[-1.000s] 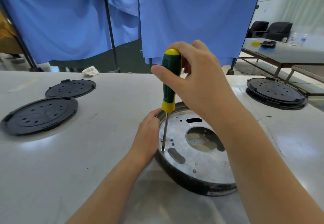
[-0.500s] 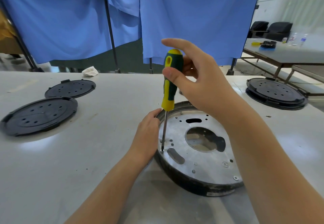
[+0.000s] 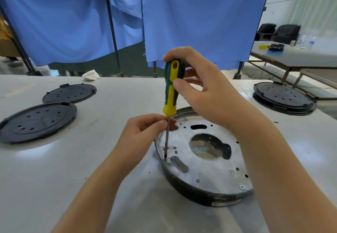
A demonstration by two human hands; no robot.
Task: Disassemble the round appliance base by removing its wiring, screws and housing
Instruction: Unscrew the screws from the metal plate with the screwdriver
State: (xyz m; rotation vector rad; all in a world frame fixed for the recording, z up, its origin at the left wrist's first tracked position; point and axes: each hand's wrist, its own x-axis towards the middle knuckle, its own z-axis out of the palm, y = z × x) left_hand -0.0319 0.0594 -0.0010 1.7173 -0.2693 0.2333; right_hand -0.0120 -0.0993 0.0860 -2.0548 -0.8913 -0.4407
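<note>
Head camera view, looking down at a pale grey surface. A round appliance base sits on it just right of centre, close to the viewer. Its top is a silver metal plate with a large irregular opening in the middle and many small holes, set in a dark outer ring. One screw is visible near the plate's near right edge.

A screwdriver with a green and yellow handle stands almost upright over the left side of the base, its thin metal shaft reaching down so the tip meets the plate at its left edge. The right hand holds the handle from the right, thumb and fingers curled around the upper part. The left hand comes in from the lower left, its fingertips pinching the shaft just below the handle.

Two black round covers with small holes lie flat at the left of the surface, one behind the other and slightly overlapping. A black round stack sits at the far right. A crumpled white rag lies at the far edge. Blue curtains hang behind the surface, and another table with small items stands at the far right.
</note>
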